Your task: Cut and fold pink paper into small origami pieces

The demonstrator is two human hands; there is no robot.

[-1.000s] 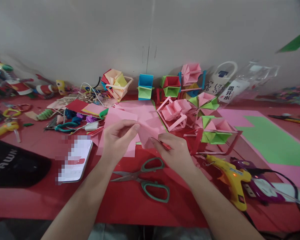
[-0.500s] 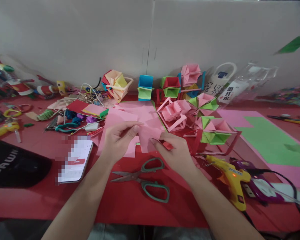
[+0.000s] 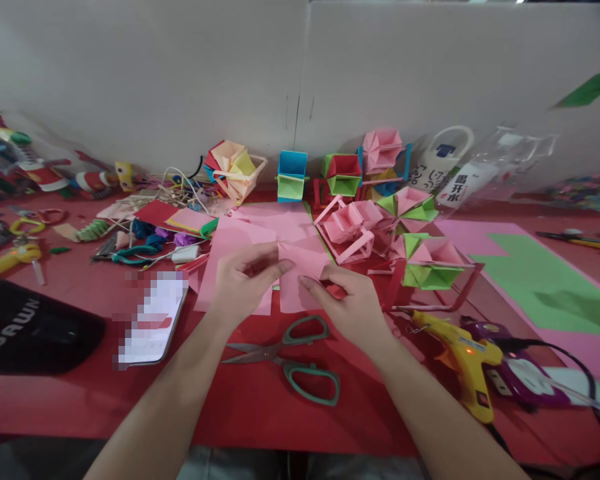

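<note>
A small pink paper is held up between my two hands above the red table. My left hand pinches its upper left side between thumb and fingers. At its right side my right hand grips it the same way, thumb towards me. Pink sheets lie flat behind and under my hands. Scissors with green handles rest slightly open on the table, nearer to me than the paper.
A phone and a black cup are on the left. Folded paper models stand behind and to the right. A yellow glue gun lies at the right, with its cable. Loose craft bits cover the back left.
The small pink paper has turned and now shows a broader face towards me. My left thumb has shifted slightly right along it. My right hand has barely moved.
</note>
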